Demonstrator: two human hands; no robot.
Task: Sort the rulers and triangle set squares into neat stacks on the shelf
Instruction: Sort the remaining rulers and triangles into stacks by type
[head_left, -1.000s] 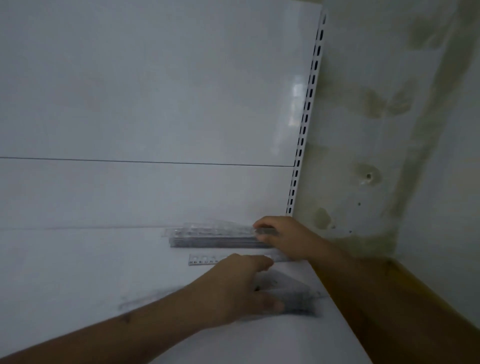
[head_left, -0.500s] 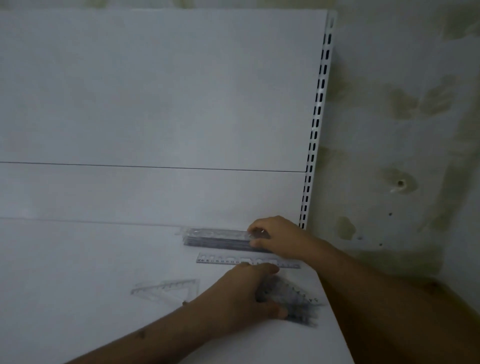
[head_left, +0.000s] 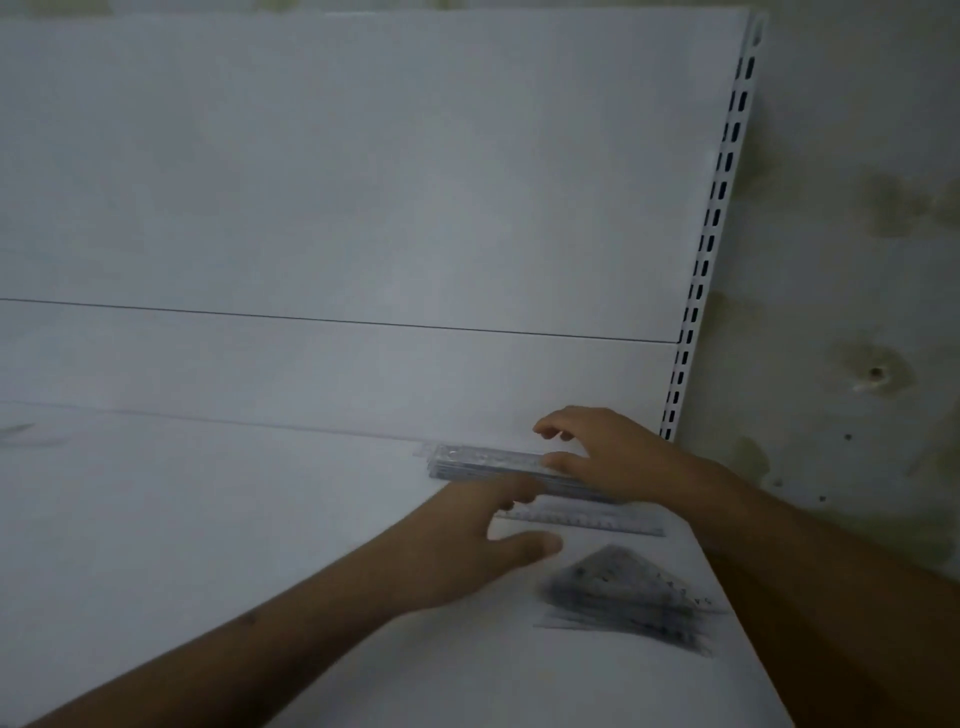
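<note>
A stack of clear rulers (head_left: 483, 463) lies near the back right of the white shelf (head_left: 208, 519). My right hand (head_left: 613, 457) rests over the stack's right end, fingers spread, thumb against its front edge. One loose ruler (head_left: 597, 522) lies flat just in front of the stack. A pile of clear triangle set squares (head_left: 628, 597) sits near the shelf's right front corner. My left hand (head_left: 467, 545) hovers open between the loose ruler and the set squares, holding nothing, fingertips near the stack's front.
The white back panel (head_left: 363, 208) rises behind the shelf, with a slotted upright (head_left: 711, 249) at its right. A stained wall (head_left: 857, 260) stands beyond the right edge. Something faint and blurred (head_left: 21, 431) lies at the far left.
My left hand has lifted off the set square pile and moved back toward the rulers. My right hand has opened its fingers above the ruler stack. The single set square seen to the left is out of sight.
</note>
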